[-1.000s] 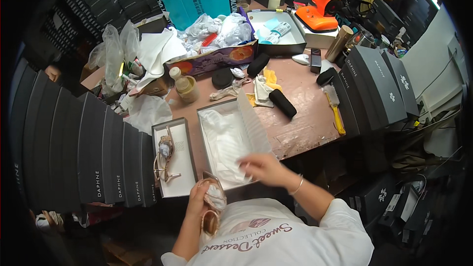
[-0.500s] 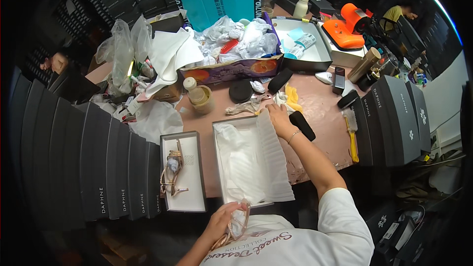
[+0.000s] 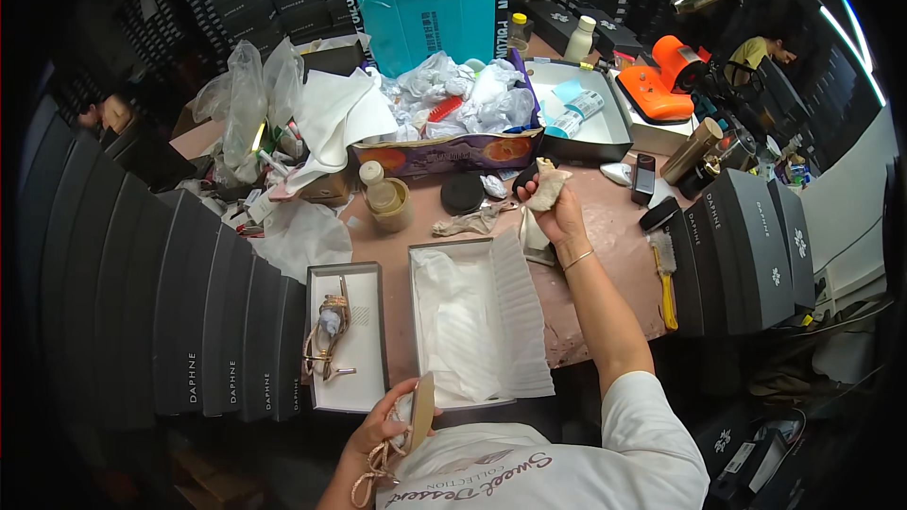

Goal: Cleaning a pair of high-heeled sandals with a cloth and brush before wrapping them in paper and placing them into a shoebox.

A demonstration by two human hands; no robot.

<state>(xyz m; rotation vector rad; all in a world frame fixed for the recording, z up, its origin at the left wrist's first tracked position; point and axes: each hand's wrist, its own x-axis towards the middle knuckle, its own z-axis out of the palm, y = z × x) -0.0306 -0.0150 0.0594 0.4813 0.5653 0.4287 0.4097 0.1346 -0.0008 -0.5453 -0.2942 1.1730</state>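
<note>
L hand grips strappy shoe; R hand clutches beige cloth above table. Prob. best w/ shoe steady; loose straps kept clear.

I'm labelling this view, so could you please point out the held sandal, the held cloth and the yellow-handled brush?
Held sandal (image 3: 422, 414): head view, on its tan sole.
Held cloth (image 3: 547, 191): head view, on its crumpled middle.
Yellow-handled brush (image 3: 667, 285): head view, on its handle.

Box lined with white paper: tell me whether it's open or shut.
Open: no lid covers the box, its white paper lies exposed, and a thin sheet spreads past the right side.
</note>
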